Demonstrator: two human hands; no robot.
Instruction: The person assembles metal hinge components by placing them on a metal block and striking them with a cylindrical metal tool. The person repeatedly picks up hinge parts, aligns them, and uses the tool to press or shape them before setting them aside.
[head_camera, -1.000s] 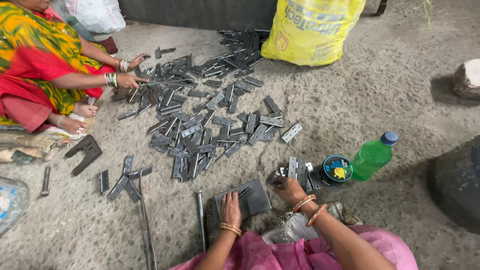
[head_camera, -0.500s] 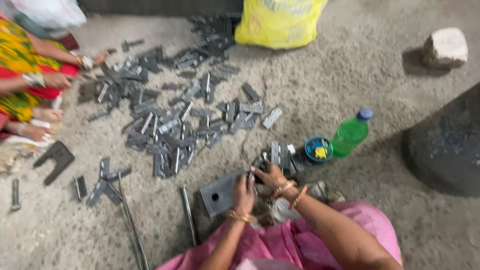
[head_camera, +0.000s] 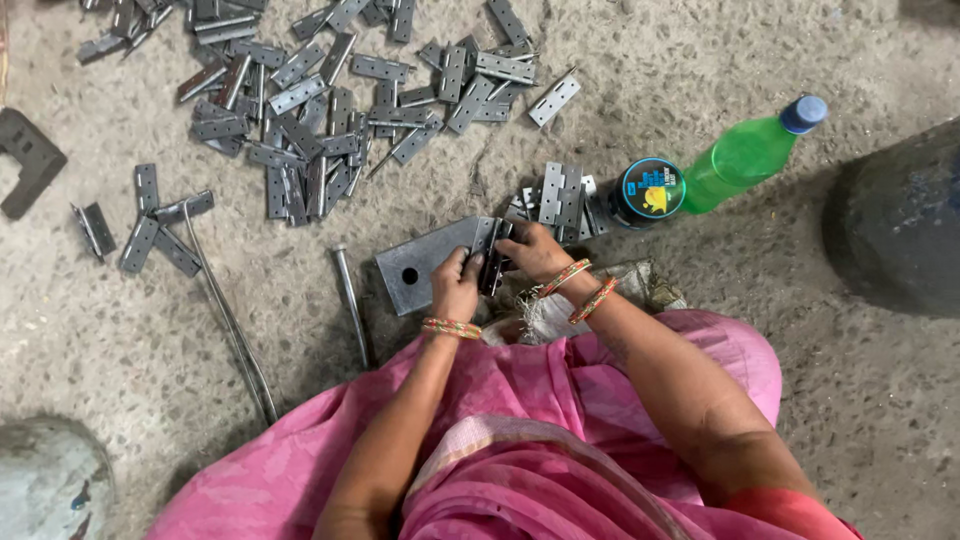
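Note:
I sit on a concrete floor in pink cloth. My left hand (head_camera: 456, 285) and my right hand (head_camera: 533, 250) meet over a grey steel plate (head_camera: 418, 262) with a round hole. Together they grip a dark metal hinge piece (head_camera: 492, 262) standing on the plate's right end. Both wrists carry coloured bangles. A small stack of hinges (head_camera: 558, 197) lies just beyond my right hand.
A wide scatter of metal hinges (head_camera: 300, 110) covers the floor ahead. A thick steel pin (head_camera: 349, 295) and thin long rods (head_camera: 228, 318) lie to the left. A round tin (head_camera: 648, 190), a green bottle (head_camera: 745, 155) and a dark rounded object (head_camera: 895, 225) are on the right.
The view has dropped and closed in on my hands; the other person at the left is out of frame. Both hands have come together on the hinge piece over the plate.

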